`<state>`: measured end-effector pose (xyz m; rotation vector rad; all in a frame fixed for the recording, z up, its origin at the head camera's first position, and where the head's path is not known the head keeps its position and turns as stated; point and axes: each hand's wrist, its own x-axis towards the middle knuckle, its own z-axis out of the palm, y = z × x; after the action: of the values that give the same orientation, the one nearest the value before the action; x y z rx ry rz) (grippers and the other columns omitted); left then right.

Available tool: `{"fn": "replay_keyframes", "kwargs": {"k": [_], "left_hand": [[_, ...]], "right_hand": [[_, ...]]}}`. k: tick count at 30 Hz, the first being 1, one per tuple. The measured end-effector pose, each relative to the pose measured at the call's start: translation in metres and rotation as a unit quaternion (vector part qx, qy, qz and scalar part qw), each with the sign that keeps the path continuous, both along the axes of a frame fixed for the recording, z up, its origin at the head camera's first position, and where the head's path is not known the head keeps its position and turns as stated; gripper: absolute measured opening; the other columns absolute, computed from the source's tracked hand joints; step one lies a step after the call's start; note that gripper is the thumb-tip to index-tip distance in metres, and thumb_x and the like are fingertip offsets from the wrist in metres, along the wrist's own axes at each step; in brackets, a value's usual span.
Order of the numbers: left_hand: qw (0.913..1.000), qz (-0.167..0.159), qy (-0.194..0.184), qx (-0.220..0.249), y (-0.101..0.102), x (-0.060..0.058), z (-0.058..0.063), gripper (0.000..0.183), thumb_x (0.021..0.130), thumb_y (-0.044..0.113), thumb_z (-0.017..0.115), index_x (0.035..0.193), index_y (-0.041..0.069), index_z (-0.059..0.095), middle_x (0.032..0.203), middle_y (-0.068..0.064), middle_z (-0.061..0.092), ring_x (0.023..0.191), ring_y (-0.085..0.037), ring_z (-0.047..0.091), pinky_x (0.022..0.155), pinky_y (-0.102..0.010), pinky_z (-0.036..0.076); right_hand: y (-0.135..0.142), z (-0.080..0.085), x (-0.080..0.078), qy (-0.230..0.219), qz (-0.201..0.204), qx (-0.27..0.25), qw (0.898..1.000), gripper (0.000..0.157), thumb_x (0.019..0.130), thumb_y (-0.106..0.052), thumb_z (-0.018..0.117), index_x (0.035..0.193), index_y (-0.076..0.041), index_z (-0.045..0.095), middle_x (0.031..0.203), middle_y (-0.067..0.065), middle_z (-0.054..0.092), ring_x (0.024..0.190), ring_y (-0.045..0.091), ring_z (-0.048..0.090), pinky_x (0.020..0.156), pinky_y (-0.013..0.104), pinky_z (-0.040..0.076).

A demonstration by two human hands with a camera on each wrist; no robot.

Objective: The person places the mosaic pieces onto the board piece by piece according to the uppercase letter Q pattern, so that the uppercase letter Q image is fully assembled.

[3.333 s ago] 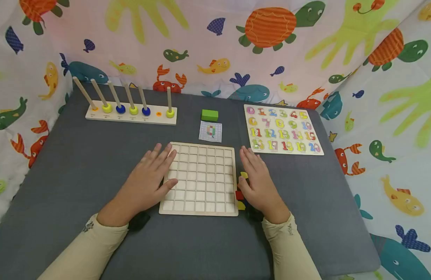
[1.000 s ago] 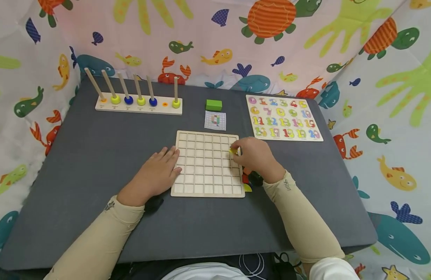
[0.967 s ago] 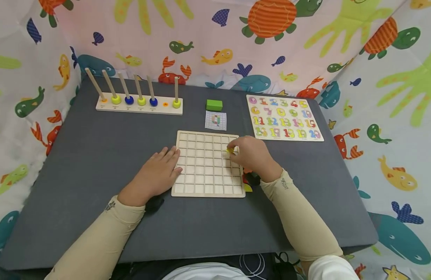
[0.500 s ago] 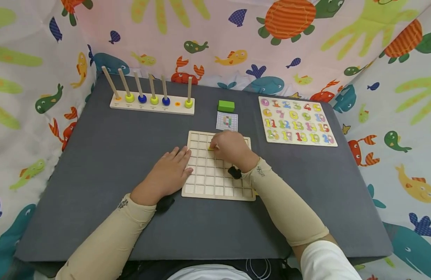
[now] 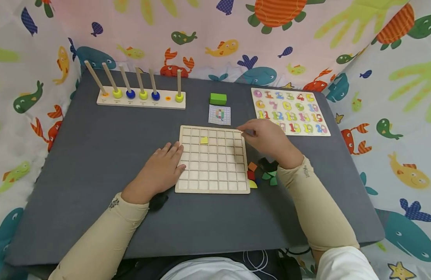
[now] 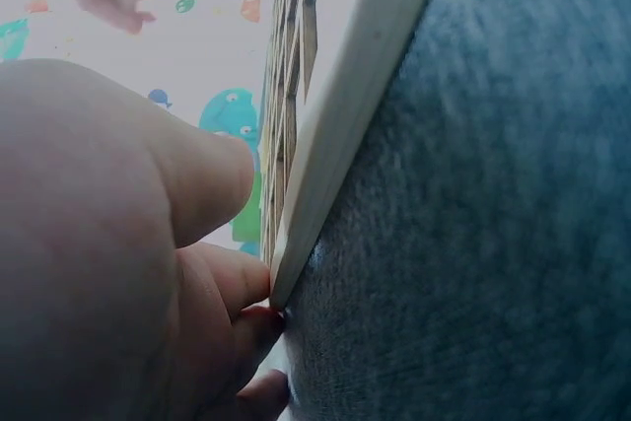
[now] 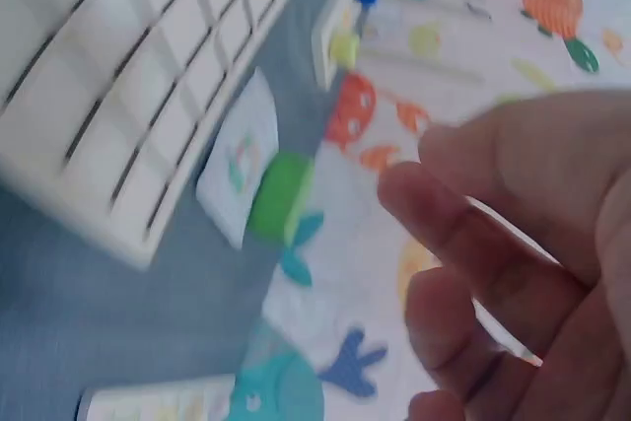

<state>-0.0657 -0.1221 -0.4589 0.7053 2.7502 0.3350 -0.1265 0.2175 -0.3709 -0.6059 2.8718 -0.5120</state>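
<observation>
Nearest, we log the left hand (image 5: 162, 170), fingers straight, touching the left edge of the board (image 5: 212, 163). Loose pieces (image 5: 251, 175) lie by its right edge. A yellow tile (image 5: 204, 140) sits in the second row from the far side, third cell from left. Right hand (image 5: 269, 140), fingers loosely bent, grasping nothing, is near the far right corner. Beyond: card (image 5: 219, 115), green block (image 5: 218, 99), peg rack (image 5: 142, 103).

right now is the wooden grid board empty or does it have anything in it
Not empty: one yellow piece lies in a square of the board, second row from the far edge; the other squares look bare.
</observation>
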Motion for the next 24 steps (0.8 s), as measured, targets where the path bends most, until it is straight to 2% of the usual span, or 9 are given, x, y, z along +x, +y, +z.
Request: {"fn": "replay_keyframes", "kwargs": {"k": [4, 7, 9, 11, 14, 18, 20, 22, 24], "left_hand": [[0.9999, 0.007, -0.005, 0.005, -0.007, 0.0, -0.002, 0.069, 0.115, 0.037, 0.047, 0.168, -0.002, 0.024, 0.175, -0.02, 0.018, 0.16, -0.044, 0.016, 0.127, -0.061, 0.018], [0.9999, 0.01, -0.009, 0.007, -0.012, 0.0, -0.003, 0.069, 0.116, 0.036, 0.046, 0.168, -0.002, 0.022, 0.175, -0.021, 0.017, 0.16, -0.044, 0.014, 0.127, -0.061, 0.016], [0.9998, 0.01, -0.013, 0.007, -0.014, 0.0, -0.002, 0.07, 0.116, 0.036, 0.045, 0.168, -0.002, 0.02, 0.175, -0.021, 0.015, 0.16, -0.044, 0.013, 0.127, -0.061, 0.015], [0.9998, 0.009, -0.015, 0.008, -0.014, 0.0, -0.001, 0.07, 0.116, 0.036, 0.045, 0.168, -0.002, 0.019, 0.175, -0.021, 0.015, 0.161, -0.044, 0.013, 0.127, -0.061, 0.014], [0.9998, 0.008, -0.015, 0.008, -0.013, 0.0, 0.001, 0.07, 0.116, 0.035, 0.045, 0.168, -0.003, 0.018, 0.175, -0.021, 0.014, 0.161, -0.045, 0.013, 0.127, -0.061, 0.014], [0.9999, 0.005, -0.012, 0.006, -0.008, -0.001, 0.003, 0.07, 0.116, 0.035, 0.044, 0.168, -0.003, 0.019, 0.175, -0.022, 0.015, 0.16, -0.045, 0.013, 0.127, -0.061, 0.014], [0.9999, 0.003, -0.012, 0.008, -0.005, 0.0, 0.004, 0.07, 0.116, 0.035, 0.045, 0.168, -0.004, 0.019, 0.175, -0.022, 0.016, 0.16, -0.045, 0.014, 0.127, -0.061, 0.015], [0.9999, 0.001, -0.012, 0.01, -0.002, 0.001, 0.004, 0.07, 0.116, 0.035, 0.045, 0.168, -0.004, 0.021, 0.175, -0.023, 0.017, 0.16, -0.045, 0.015, 0.127, -0.061, 0.016], [0.9998, -0.002, -0.013, 0.015, 0.003, 0.002, 0.003, 0.069, 0.116, 0.035, 0.045, 0.168, -0.004, 0.022, 0.174, -0.023, 0.018, 0.16, -0.046, 0.015, 0.127, -0.061, 0.016]], "right_hand": [[0.022, -0.006, 0.017, -0.015, -0.014, 0.027, 0.999, 0.024, 0.102, -0.021, 0.074, 0.122, -0.014, 0.083, 0.116, 0.003, 0.078, 0.083, 0.019, 0.065, 0.063, 0.039, 0.05], [0.029, -0.022, 0.035, -0.027, 0.005, 0.041, 0.999, 0.018, 0.097, -0.025, 0.081, 0.112, -0.017, 0.086, 0.11, -0.002, 0.079, 0.087, 0.017, 0.069, 0.066, 0.04, 0.055], [0.03, -0.036, 0.047, -0.032, 0.027, 0.056, 0.998, 0.015, 0.093, -0.029, 0.085, 0.105, -0.02, 0.087, 0.103, -0.006, 0.078, 0.085, 0.013, 0.068, 0.069, 0.037, 0.056], [0.03, -0.047, 0.059, -0.03, 0.042, 0.058, 0.997, 0.015, 0.089, -0.03, 0.089, 0.1, -0.02, 0.086, 0.094, -0.009, 0.074, 0.078, 0.011, 0.063, 0.065, 0.034, 0.054], [0.032, -0.056, 0.07, 0.007, 0.054, 0.066, 0.996, 0.017, 0.085, -0.028, 0.091, 0.096, -0.019, 0.083, 0.086, -0.009, 0.069, 0.071, 0.01, 0.056, 0.061, 0.032, 0.051], [0.032, -0.046, 0.068, 0.06, 0.053, 0.059, 0.995, 0.016, 0.086, -0.026, 0.087, 0.098, -0.017, 0.084, 0.087, -0.006, 0.072, 0.073, 0.012, 0.059, 0.06, 0.034, 0.053], [0.026, -0.037, 0.06, 0.072, 0.049, 0.05, 0.995, 0.019, 0.088, -0.027, 0.085, 0.103, -0.016, 0.085, 0.092, -0.004, 0.076, 0.079, 0.014, 0.063, 0.063, 0.036, 0.055], [0.017, -0.029, 0.049, 0.075, 0.047, 0.039, 0.995, 0.019, 0.091, -0.028, 0.083, 0.105, -0.016, 0.085, 0.09, -0.003, 0.076, 0.081, 0.016, 0.065, 0.064, 0.037, 0.056], [0.005, -0.026, 0.036, 0.076, 0.05, 0.029, 0.995, 0.02, 0.093, -0.03, 0.082, 0.106, -0.015, 0.084, 0.092, -0.003, 0.077, 0.083, 0.018, 0.065, 0.065, 0.038, 0.056]]}}
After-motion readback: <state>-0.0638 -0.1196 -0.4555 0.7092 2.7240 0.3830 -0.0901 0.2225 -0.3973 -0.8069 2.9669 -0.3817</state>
